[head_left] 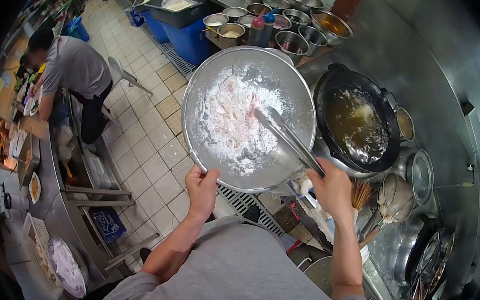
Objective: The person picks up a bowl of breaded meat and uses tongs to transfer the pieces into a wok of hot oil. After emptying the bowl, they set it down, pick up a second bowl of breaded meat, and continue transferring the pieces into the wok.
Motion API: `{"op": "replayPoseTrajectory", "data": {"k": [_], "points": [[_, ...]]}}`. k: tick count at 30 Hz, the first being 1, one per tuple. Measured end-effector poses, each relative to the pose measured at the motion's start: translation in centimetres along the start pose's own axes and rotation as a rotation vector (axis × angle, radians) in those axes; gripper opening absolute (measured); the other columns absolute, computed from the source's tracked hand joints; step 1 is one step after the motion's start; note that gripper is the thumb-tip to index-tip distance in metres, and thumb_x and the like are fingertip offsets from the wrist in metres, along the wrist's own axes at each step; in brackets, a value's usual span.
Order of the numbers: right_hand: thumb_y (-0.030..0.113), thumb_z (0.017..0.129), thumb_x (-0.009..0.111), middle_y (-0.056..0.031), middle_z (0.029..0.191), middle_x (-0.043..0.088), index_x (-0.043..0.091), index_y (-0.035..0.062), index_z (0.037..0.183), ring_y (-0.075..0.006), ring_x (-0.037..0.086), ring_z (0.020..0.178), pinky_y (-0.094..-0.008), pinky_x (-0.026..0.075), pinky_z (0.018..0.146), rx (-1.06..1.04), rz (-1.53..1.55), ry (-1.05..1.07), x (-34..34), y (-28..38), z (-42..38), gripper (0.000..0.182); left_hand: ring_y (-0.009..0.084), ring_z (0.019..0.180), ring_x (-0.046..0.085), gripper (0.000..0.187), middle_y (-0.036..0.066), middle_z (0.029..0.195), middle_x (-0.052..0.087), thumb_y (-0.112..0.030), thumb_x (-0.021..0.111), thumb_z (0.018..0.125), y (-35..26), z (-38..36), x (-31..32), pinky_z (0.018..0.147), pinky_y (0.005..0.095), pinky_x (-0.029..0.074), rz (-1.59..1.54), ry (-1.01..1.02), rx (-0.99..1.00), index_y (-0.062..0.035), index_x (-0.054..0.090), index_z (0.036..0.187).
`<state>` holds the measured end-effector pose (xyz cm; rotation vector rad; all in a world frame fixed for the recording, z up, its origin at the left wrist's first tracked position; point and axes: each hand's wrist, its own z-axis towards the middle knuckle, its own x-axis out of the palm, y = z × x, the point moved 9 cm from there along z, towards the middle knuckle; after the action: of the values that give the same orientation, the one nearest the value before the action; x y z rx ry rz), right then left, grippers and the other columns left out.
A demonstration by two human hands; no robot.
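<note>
My left hand (202,189) grips the near rim of a large steel bowl (291,91) and holds it tilted in the air. Floured pinkish pieces of food (231,120) lie in white flour inside it. My right hand (333,189) holds metal tongs (287,137) whose tips reach into the floured pieces. Just right of the bowl sits a black wok (362,123) with hot oil, something pale floating in it.
Several small steel bowls of seasonings (285,20) and a red-capped bottle (257,30) stand beyond the big bowl. Pots, lids and a strainer (399,195) crowd the steel counter at right. Another person (73,69) works at a counter at left across the tiled floor.
</note>
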<state>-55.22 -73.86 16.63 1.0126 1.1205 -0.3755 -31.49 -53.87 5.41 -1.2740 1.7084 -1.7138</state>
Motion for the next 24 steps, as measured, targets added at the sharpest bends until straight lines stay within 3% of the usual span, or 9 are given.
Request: {"op": "replayPoseTrajectory", "data": {"k": [4,9,12,14,16,19,22,24], "points": [[0.026,0.086,0.068,-0.0221,0.076,0.068,0.069,0.0038,0.114,-0.0413,0.067,0.074,-0.0486,0.051,0.074,0.002,0.000,-0.013,0.8,0.8,0.2,0.035,0.0040,0.063,0.051,0.005,0.000,0.076,0.060,-0.001,0.058,0.085,0.0,0.3,-0.1,0.055,0.0205,0.041,-0.038,0.026,0.033,-0.0033,0.063,0.084],[0.024,0.084,0.071,-0.0220,0.075,0.068,0.071,0.0033,0.114,-0.0345,0.067,0.066,-0.0405,0.051,0.064,0.139,0.098,-0.056,-2.3,-1.8,-2.8,0.036,0.0043,0.062,0.051,0.005,-0.001,0.077,0.061,-0.001,0.058,0.085,0.0,1.2,0.0,0.054,0.0210,0.041,-0.045,0.000,0.003,-0.0039,0.063,0.084],[0.024,0.085,0.072,-0.0223,0.084,0.070,0.070,0.0032,0.116,-0.0305,0.068,0.068,-0.0373,0.051,0.064,0.117,0.215,-0.306,-6.0,-6.6,-2.9,0.038,0.0048,0.063,0.052,0.006,0.000,0.078,0.062,-0.001,0.058,0.085,-0.1,1.5,0.4,0.054,0.0214,0.043,-0.060,0.013,-0.009,-0.0038,0.063,0.085],[0.027,0.087,0.069,-0.0222,0.090,0.071,0.070,0.0027,0.115,-0.0336,0.070,0.078,-0.0399,0.052,0.070,0.262,-0.040,-0.366,-9.7,-8.3,-2.2,0.037,0.0059,0.063,0.054,0.006,0.001,0.080,0.063,-0.001,0.058,0.085,-0.3,1.6,0.4,0.054,0.0218,0.045,-0.057,0.034,-0.011,-0.0034,0.063,0.088],[0.030,0.089,0.066,-0.0221,0.092,0.071,0.070,0.0035,0.114,-0.0373,0.070,0.088,-0.0446,0.052,0.077,0.391,-0.315,-0.297,-11.0,-11.2,-0.7,0.037,0.0077,0.062,0.059,0.008,0.002,0.083,0.065,-0.001,0.058,0.085,-0.5,1.6,0.2,0.054,0.0221,0.049,-0.035,0.067,-0.004,-0.0028,0.063,0.092],[0.032,0.090,0.064,-0.0223,0.092,0.071,0.070,0.0040,0.113,-0.0400,0.068,0.094,-0.0493,0.051,0.080,0.447,-0.471,-0.254,-9.1,-18.5,1.5,0.037,0.0055,0.063,0.054,0.007,0.001,0.080,0.063,-0.002,0.057,0.085,-1.5,1.2,0.4,0.055,0.0218,0.044,-0.027,0.026,-0.041,-0.0023,0.063,0.089],[0.030,0.090,0.065,-0.0219,0.093,0.071,0.069,0.0050,0.116,-0.0387,0.069,0.090,-0.0460,0.052,0.079,0.500,-0.460,-0.363,-9.6,-15.9,0.7,0.036,0.0054,0.063,0.053,0.008,0.002,0.081,0.063,-0.002,0.058,0.085,-2.1,0.9,0.6,0.055,0.0219,0.044,-0.039,0.024,-0.056,-0.0019,0.063,0.090],[0.027,0.089,0.066,-0.0216,0.094,0.071,0.069,0.0047,0.116,-0.0368,0.070,0.086,-0.0432,0.052,0.079,0.418,-0.239,-0.300,-9.8,-11.9,-0.4,0.035,0.0053,0.062,0.053,0.008,0.002,0.081,0.064,-0.002,0.058,0.085,-1.7,1.1,0.2,0.055,0.0219,0.044,-0.028,0.023,-0.049,-0.0018,0.064,0.091]]}}
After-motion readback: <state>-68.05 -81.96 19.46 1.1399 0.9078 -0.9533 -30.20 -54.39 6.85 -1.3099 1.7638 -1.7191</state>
